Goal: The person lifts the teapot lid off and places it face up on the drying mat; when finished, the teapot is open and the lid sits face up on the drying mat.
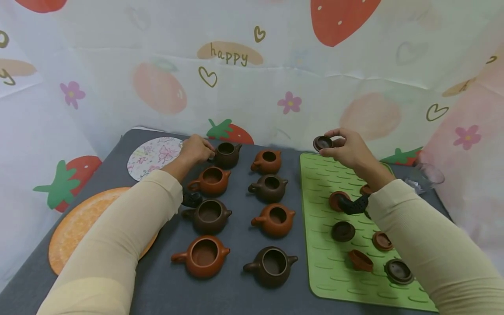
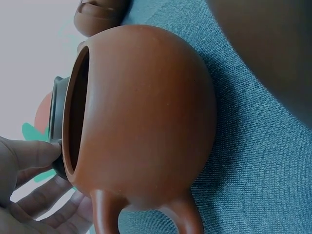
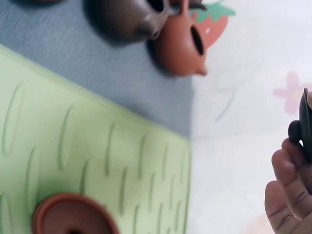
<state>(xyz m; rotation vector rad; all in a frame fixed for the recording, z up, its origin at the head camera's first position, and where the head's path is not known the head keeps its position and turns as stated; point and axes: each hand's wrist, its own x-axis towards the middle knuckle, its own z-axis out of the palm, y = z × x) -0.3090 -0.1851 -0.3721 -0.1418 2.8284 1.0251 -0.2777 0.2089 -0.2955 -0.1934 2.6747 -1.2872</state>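
At the back of the left column stands a dark brown lidless teapot (image 1: 227, 155); my left hand (image 1: 195, 149) pinches its handle. In the left wrist view that dark pot (image 2: 58, 105) is mostly hidden behind an orange-brown teapot (image 2: 151, 117), and my thumb (image 2: 36, 153) touches its handle area. My right hand (image 1: 346, 148) holds a dark round lid (image 1: 323, 143) by its edge, raised above the far end of the green mat (image 1: 323, 271). The right wrist view catches only part of this lid (image 3: 306, 122), its small knob turned outward, beside my curled fingers (image 3: 287, 185).
More open teapots, such as a dark one (image 1: 274, 264) and an orange-brown one (image 1: 204, 256), form two columns. Several lids, including a dark lid (image 1: 343, 231), lie on the mat. An orange round mat (image 1: 82, 223), a patterned round mat (image 1: 151, 153) and a clear cup (image 1: 429, 175) flank them.
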